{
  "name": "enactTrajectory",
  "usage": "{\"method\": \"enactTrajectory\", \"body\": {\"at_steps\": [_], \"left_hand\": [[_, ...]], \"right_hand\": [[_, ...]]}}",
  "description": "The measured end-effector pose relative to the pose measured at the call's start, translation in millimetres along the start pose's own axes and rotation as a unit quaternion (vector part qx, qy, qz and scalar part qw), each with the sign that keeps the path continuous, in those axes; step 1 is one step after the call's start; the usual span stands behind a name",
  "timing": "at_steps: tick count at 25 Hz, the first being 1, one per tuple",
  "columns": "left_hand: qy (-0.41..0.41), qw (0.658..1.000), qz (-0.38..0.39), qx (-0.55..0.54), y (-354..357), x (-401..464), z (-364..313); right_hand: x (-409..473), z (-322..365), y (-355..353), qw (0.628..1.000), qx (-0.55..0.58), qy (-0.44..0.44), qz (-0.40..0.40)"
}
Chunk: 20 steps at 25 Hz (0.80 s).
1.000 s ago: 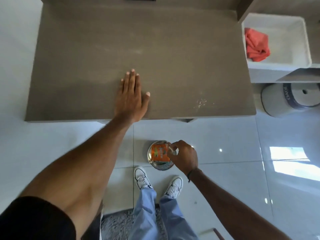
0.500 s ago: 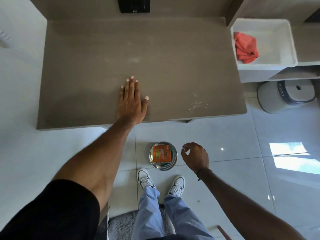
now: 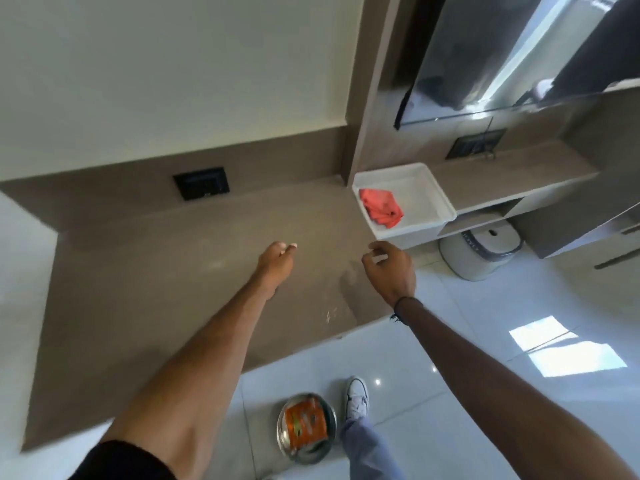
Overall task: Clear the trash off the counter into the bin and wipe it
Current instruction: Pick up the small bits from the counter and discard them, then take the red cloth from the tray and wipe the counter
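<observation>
Right hand (image 3: pixel 389 268) is up from the bin (image 3: pixel 306 427) at six o'clock, orange wrapper (image 3: pixel 304 426) dropped inside, fingers loose and empty like the left hand (image 3: pixel 277 259), reaching toward the red cloth (image 3: pixel 381 211) at one o'clock off the table (image 3: pixel 173 271)

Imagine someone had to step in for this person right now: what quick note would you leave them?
Left hand: empty, over the counter.
Right hand: empty, loosely curled, past the counter's right end, near the white tray.
Orange wrapper is in the small bin on the floor.
Red cloth lies untouched in the tray.
Left: pale crumbs near the counter's front edge, then take the cloth and wipe.
</observation>
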<state>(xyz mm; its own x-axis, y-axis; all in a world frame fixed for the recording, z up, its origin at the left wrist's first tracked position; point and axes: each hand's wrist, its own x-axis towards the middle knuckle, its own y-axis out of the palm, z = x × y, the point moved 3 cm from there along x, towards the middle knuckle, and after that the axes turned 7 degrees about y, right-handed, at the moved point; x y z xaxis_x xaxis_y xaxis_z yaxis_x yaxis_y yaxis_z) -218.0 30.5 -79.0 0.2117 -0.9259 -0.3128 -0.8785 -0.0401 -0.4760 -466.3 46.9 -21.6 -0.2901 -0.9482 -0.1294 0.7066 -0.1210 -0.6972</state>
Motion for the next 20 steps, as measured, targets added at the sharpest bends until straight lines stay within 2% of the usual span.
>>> {"method": "enactTrajectory", "body": {"at_steps": [3, 8, 11, 14, 18, 20], "left_hand": [[0.015, 0.998, 0.016, -0.051, 42.3, 45.4, -41.6], [0.047, 0.998, 0.031, -0.034, 117.8, 132.3, -106.9], [0.093, 0.994, 0.056, 0.029, 166.0, 185.4, -142.6], [0.158, 0.973, 0.086, 0.143, 207.1, 228.7, -161.2], [0.192, 0.934, 0.135, 0.269, 239.3, 258.4, -142.3], [0.205, 0.924, 0.148, 0.288, 243.6, 262.2, -136.5]], "right_hand": [[82.8, -0.6, -10.1, 1.0, 0.009, 0.022, -0.001], [231.9, -31.2, -0.8, 0.993, -0.042, 0.102, 0.037], [296.6, -53.3, 11.2, 0.985, -0.076, 0.136, 0.069], [339.5, -71.4, 29.0, 0.975, -0.077, 0.171, 0.119], [367.5, -79.4, 54.6, 0.967, -0.12, 0.15, 0.169], [374.0, -76.8, 60.5, 0.964, -0.099, 0.163, 0.185]]}}
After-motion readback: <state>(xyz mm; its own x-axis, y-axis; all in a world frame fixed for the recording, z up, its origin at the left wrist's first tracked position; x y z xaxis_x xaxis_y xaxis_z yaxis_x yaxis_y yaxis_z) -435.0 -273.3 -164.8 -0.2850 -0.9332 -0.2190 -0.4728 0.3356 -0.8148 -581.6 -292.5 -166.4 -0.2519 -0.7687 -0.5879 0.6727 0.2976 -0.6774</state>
